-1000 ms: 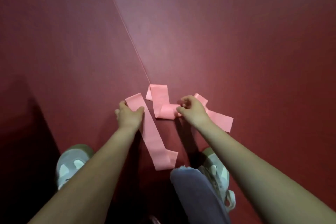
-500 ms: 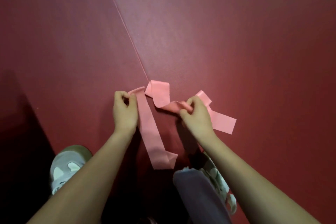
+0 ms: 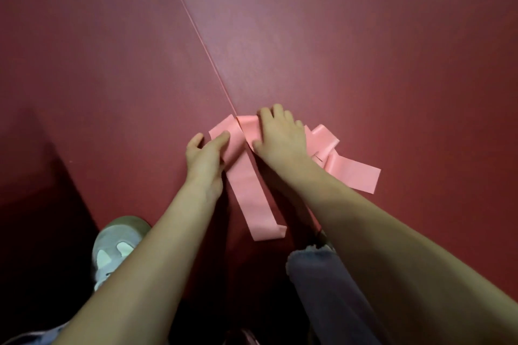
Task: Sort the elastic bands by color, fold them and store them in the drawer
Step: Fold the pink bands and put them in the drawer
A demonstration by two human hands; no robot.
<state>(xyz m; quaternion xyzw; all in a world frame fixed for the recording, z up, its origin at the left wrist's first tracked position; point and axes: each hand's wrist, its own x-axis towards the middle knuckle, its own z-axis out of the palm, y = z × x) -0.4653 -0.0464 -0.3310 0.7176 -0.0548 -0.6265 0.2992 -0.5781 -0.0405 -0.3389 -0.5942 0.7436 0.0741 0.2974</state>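
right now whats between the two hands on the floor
In the head view, a strip of the pink elastic band runs between the left hand and right hand; both hands press flat on it.

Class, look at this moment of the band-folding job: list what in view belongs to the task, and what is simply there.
Belongs to the job:
- pink elastic band, partly folded on the floor
- left hand, flat on the band
- right hand, pressing the band down

Simply there:
- red floor
- floor seam
- grey shoe
- trouser leg
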